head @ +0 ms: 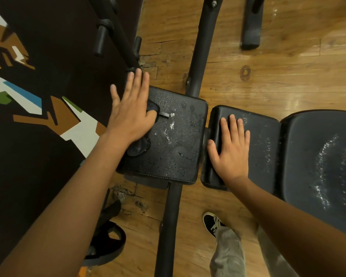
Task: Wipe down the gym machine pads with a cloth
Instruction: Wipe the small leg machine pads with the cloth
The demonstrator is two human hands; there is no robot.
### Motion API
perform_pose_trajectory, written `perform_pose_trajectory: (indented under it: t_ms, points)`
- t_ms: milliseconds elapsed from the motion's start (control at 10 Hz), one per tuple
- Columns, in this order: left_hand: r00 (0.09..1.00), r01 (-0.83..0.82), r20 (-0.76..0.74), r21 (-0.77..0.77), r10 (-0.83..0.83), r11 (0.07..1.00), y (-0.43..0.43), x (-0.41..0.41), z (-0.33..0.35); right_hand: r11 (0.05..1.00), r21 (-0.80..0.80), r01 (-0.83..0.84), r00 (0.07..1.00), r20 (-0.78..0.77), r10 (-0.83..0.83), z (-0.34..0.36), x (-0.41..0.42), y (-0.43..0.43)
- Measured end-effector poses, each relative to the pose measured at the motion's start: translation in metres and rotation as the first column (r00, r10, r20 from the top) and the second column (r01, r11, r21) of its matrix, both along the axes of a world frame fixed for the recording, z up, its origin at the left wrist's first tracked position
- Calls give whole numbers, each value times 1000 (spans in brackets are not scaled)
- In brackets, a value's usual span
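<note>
A black square pad (176,140) of the gym machine sits in the middle, wet with droplets. My left hand (131,110) lies flat on its left side, fingers spread, pressing a dark cloth (138,147) onto the pad; most of the cloth is hidden under the palm. To the right is a second black pad (264,140), also speckled with droplets. My right hand (231,148) rests flat on its left part, fingers apart, holding nothing. A larger dark seat pad (324,156) adjoins it at the far right.
A black frame tube (172,216) runs under the pads across the wooden floor (268,80). A painted dark wall (38,116) stands at the left, with black handles (100,41) above. A weight plate (108,242) lies at lower left. My shoe (213,221) is below.
</note>
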State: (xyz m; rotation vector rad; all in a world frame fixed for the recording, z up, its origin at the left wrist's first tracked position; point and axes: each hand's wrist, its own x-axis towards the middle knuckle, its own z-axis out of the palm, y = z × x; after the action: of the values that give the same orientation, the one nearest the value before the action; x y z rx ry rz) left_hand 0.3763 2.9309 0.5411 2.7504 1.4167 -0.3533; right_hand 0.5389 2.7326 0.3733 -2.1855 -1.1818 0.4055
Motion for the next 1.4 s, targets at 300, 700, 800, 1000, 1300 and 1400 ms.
perform_pose_trajectory:
  t_ms: [300,700,800,1000,1300,1400]
  points:
    - [919,-391,118,178,375,903,-56,1,-28,1000,3,0,1000,-4,0,0,0,0]
    - [992,-121,-17,213,127,970,-65,-26,-25,1000,14,0,1000,-10,0,1,0,-1]
    - [996,-72,-28,209,80,975,-40,-9,-23,1000,19,5,1000,-14,-5,1,0,-1]
    - [999,-49,2,154,50,987,7,19,-15,999,31,9,1000,-6,-9,1,0,-1]
    - [991,-92,108,71,84,993,-51,-26,-10,1000,29,7,1000,-9,-7,0,0,-2]
    - [988,-121,108,67,113,990,-78,-43,-11,1000,29,9,1000,-11,-8,0,0,-1]
